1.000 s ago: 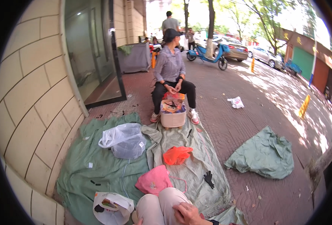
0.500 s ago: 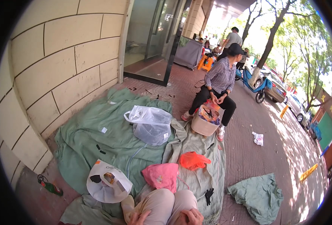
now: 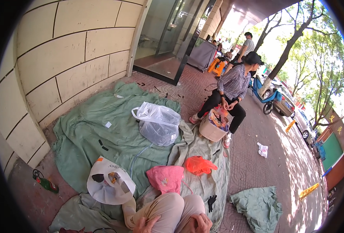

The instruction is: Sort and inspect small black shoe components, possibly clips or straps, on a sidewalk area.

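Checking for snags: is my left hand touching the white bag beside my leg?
Apart. The head view shows the left hand on the beige trousers, with trouser fabric plainly between it and the white bag.

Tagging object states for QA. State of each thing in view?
Left hand: resting on left leg
Right hand: resting on right leg
White bag: open, items inside
Translucent plastic bag: puffed out
Red plastic bag: crumpled
Pink checked cloth: rumpled
Black glove: lying unworn
Beige tub: open, filled
Blue scooter: parked
Green ground cloth: spread, wrinkled
Separate green cloth: rumpled
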Demonstrator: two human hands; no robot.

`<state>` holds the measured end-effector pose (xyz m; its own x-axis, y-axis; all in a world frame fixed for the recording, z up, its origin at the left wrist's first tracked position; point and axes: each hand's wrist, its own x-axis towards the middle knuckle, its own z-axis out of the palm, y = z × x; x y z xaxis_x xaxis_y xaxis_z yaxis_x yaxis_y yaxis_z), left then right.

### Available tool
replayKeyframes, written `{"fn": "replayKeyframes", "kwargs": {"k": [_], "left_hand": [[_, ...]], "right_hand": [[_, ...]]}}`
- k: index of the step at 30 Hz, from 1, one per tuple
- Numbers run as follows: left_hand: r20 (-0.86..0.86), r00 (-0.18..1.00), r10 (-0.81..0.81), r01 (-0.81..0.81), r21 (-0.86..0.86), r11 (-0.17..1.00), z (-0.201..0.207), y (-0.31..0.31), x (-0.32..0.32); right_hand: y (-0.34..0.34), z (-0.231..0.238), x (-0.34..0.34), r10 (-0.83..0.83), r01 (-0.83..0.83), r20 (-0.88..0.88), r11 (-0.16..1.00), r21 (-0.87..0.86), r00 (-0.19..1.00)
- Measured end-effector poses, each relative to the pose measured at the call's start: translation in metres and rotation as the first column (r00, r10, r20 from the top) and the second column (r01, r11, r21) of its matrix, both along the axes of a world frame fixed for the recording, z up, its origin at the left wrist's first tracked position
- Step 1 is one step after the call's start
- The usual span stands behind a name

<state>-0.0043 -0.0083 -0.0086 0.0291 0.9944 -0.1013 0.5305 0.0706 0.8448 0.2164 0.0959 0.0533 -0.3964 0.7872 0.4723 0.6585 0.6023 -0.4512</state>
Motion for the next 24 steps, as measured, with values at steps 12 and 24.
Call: {"fn": "replayKeyframes", "kwargs": {"k": [12, 24], "left_hand": [[-0.113, 0.992, -0.048, 0.06, 0.108, 0.992, 0.011, 0.005, 0.002], [-0.044, 0.996, -0.078, 0.084, 0.134, 0.987, 0.031, 0.01, 0.012]], "right_hand": [[-0.002, -0.002, 0.01, -0.085, 0.084, -0.038, 0.996, -0.015, 0.996], [-0.003, -0.021, 0.027, -0.082, 0.089, -0.161, 0.996, 0.031, 0.983]]}}
